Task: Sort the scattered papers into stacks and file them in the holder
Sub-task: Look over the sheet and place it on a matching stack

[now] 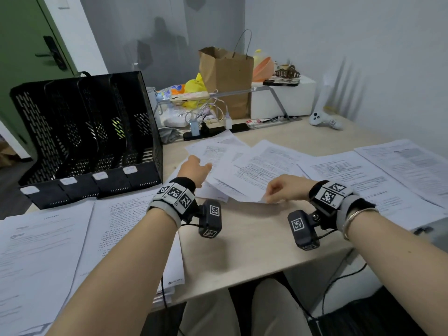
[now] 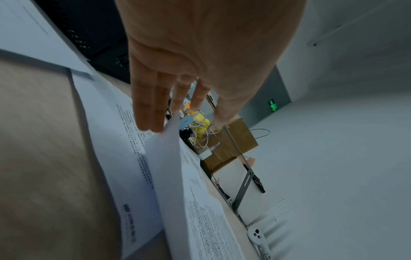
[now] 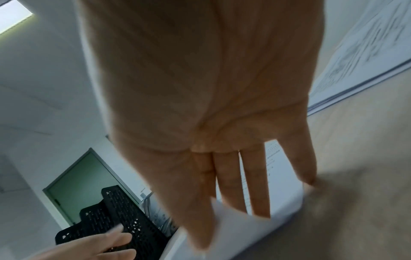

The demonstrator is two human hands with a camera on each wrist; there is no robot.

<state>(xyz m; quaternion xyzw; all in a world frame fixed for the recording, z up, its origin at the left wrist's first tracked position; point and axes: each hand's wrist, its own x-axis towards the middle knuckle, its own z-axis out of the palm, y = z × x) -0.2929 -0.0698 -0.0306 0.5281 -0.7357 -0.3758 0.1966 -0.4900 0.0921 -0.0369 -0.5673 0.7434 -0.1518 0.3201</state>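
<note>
A loose pile of printed sheets [image 1: 257,170] lies fanned out in the middle of the wooden table [image 1: 254,238]. My right hand [image 1: 283,187] pinches its near corner between thumb and fingers [image 3: 255,176], and that corner is lifted off the wood. My left hand [image 1: 196,168] is at the pile's left edge. Its straight fingers [image 2: 160,109] touch the raised edge of the sheets [image 2: 195,202], with the thumb held apart. The black mesh file holder [image 1: 92,141] stands at the left with its slots empty. More stacks lie at the near left [image 1: 43,238] and at the right [image 1: 358,175].
Behind the pile are a power strip with tangled cables [image 1: 206,127], a metal riser [image 1: 266,89] carrying a phone [image 1: 189,96], and a brown paper bag [image 1: 225,76]. A white controller [image 1: 320,120] lies at the back right. Bare wood shows in front of my hands.
</note>
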